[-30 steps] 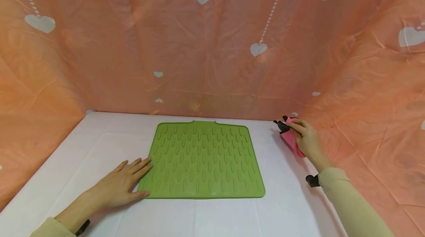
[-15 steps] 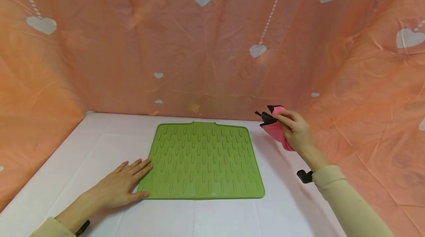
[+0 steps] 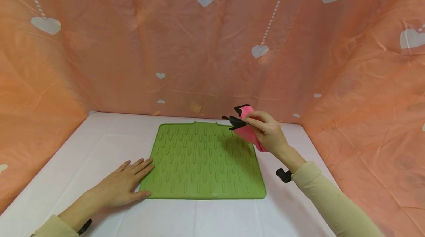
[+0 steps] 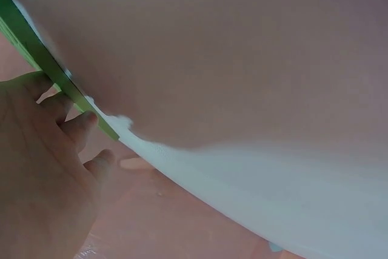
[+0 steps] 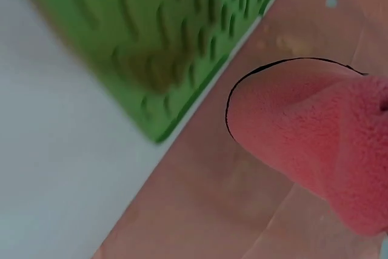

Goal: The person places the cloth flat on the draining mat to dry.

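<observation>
A green mat with raised oval ridges lies flat on the white-covered table. Along its left edge rests my left hand, palm down with fingers spread and fingertips on the rim. My right hand pinches a pink fuzzy cloth with black trim and black leaf-like points at its upper end. It hangs over the mat's far right corner, throwing a shadow there. In the right wrist view, the pink cloth shows its rounded, black-edged end. The left wrist view has my fingers against the green rim.
White cloth covers the table. An orange curtain with pale hearts encloses the back and both sides, meeting the table just behind the mat.
My right hand has lifted the pink cloth off the table's far right and carried it left, over the mat's far right corner. My left hand has stayed at the mat's edge.
</observation>
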The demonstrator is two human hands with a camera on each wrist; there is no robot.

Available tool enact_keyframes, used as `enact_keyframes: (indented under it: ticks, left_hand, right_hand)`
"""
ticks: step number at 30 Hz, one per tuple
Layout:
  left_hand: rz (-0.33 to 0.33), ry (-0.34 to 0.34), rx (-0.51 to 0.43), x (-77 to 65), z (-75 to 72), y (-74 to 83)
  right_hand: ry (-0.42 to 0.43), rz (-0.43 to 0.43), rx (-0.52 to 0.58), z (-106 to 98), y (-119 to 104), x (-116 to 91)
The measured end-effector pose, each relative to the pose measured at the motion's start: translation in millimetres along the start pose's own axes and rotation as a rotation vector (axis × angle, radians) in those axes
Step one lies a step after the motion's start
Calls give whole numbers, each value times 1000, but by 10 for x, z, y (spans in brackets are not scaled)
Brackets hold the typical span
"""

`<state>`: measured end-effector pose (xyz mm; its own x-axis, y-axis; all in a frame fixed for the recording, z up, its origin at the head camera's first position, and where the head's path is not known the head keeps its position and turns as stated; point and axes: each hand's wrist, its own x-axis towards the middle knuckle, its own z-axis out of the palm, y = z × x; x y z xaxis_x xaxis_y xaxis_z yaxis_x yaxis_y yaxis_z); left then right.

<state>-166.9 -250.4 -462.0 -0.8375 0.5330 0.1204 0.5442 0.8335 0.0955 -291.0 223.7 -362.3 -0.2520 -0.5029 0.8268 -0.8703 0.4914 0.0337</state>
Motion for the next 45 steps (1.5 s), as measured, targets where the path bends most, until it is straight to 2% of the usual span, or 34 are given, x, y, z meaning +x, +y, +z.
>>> enact_keyframes:
  ticks: [5, 12, 18, 22, 28, 30, 32, 35, 39, 42, 45]
  left_hand:
    - [17, 17, 5, 7, -12, 3]
    - [11, 4, -1, 16, -13, 16]
    - [15, 6, 1, 24, -26, 26]
    - [17, 6, 4, 23, -26, 23]
    - [14, -1, 8, 20, -31, 27]
    - [13, -1, 10, 18, -35, 29]
    - [12, 0, 11, 17, -40, 32]
    - [7, 1, 8, 16, -45, 34]
    - [-2, -13, 5, 31, -52, 34]
    - [-8, -36, -4, 82, -87, 44]
    - [-15, -57, -36, 184, -150, 82]
  right_hand:
    - [-22, -33, 85, 238, -166, 36]
    - [-63, -71, 182, 547, -392, 41]
    - [-166, -83, 234, 752, -552, -55]
    - [-330, -44, 269, 818, -654, -158]
    - [-729, 137, 269, 814, -772, -258]
    - [-830, 143, 261, 821, -798, -263]
    - [-886, 127, 254, 828, -820, -259]
    - [-920, 104, 240, 834, -843, -247]
    - [-938, 119, 250, 821, -845, -225]
    - [-937, 171, 307, 788, -828, -204]
    - [-892, 260, 376, 757, -787, -186]
